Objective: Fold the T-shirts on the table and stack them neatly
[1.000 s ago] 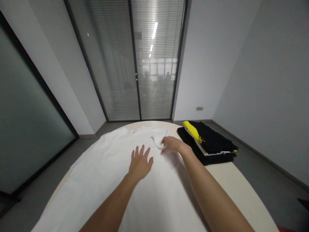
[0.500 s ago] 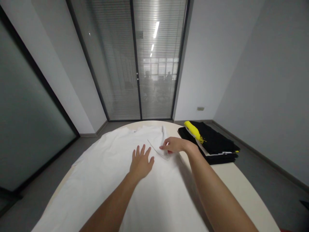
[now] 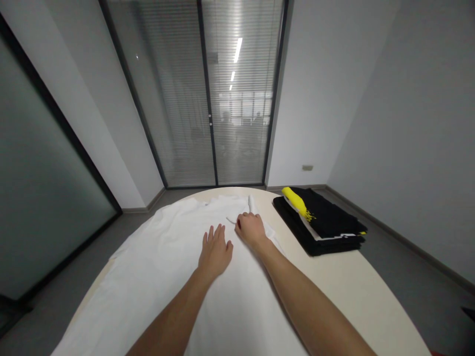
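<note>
A white T-shirt (image 3: pixel 163 257) lies spread over the round table, its far right part folded inward near the sleeve. My left hand (image 3: pixel 215 249) rests flat on the fabric at the middle, fingers stretched out and holding nothing. Just right of it, my right hand (image 3: pixel 251 228) is closed with curled fingers on the folded sleeve part of the shirt. The back of that hand hides the fingertips and the cloth beneath them.
On the right of the pale table (image 3: pixel 345 287) sits a stack of folded black clothes (image 3: pixel 330 212) with a yellow print on top. Beyond the far table edge is a glass partition (image 3: pixel 241 148) with blinds. Walls stand on both sides.
My right hand has moved left and turned over, from pinching the sleeve's right edge to lying curled on the fold. My left hand stays flat at nearly the same spot.
</note>
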`<state>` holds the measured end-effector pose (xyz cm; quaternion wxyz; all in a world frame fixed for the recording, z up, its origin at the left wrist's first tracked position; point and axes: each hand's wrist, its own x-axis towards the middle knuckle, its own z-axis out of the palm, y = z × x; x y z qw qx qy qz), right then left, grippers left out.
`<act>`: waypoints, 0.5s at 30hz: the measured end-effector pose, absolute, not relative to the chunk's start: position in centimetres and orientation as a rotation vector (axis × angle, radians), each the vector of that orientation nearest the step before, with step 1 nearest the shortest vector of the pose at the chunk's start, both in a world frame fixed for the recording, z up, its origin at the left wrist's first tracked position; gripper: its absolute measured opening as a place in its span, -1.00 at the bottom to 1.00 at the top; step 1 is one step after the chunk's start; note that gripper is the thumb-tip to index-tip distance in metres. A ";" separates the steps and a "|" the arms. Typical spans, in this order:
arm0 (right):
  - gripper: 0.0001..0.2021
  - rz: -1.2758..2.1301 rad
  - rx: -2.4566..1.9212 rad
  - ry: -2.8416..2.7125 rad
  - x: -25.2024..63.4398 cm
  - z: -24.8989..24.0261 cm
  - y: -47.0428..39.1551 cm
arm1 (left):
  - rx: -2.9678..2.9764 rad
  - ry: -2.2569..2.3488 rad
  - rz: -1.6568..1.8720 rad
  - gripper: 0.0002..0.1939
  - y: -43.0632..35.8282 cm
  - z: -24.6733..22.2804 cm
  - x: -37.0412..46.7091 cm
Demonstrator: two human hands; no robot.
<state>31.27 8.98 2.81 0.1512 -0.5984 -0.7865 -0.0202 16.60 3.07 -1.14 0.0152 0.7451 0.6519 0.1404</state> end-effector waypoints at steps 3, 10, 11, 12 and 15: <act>-0.77 0.041 -1.603 -2.113 31.6 2.9 9.1 | 2.289 2.046 0.468 -0.37 3.1 -1.3 16.7; -0.69 0.209 -1.375 -2.092 32.3 2.1 9.0 | 2.235 2.042 0.585 -0.25 3.2 -1.4 16.6; -0.68 0.158 -1.442 -2.053 32.3 1.9 9.0 | 2.241 2.038 0.569 -0.25 3.2 -1.3 16.6; -0.66 0.103 -1.529 -2.005 32.4 1.9 9.1 | 2.258 2.030 0.543 -0.27 3.1 -1.2 16.5; -0.57 0.065 -1.845 -1.880 33.2 2.3 9.4 | 2.339 2.011 0.457 -0.35 2.9 -1.0 16.4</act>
